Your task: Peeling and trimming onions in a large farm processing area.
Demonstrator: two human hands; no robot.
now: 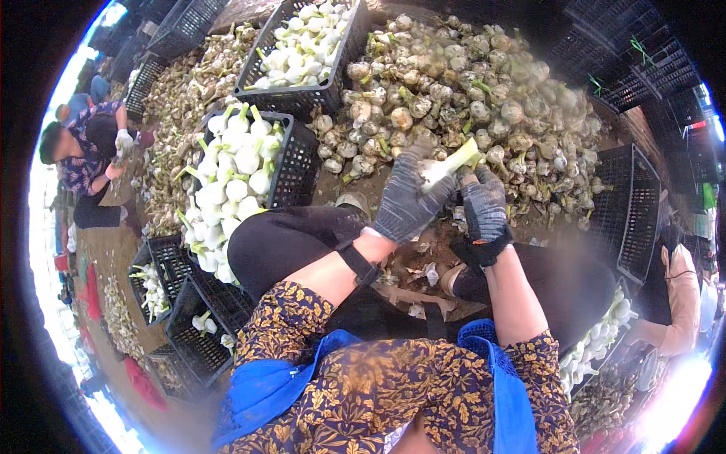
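A white garlic bulb (435,172) with a thick pale green stem is held in front of me, stem pointing up and right. My left hand (411,195), in a grey knit glove, is closed around the bulb. Close against it on the right, my right hand (485,203) in a matching glove has its fingers curled in beside the stem. Whatever those fingers hold is hidden. Just beyond both hands lies a heap of unpeeled garlic (454,91) with brownish, dirty skins.
A black crate (295,163) of clean white garlic stands by my left knee, another crate (333,92) behind it. Empty black crates (631,212) stand at right. Another person (94,155) sits at far left, and a forearm (665,333) shows at far right.
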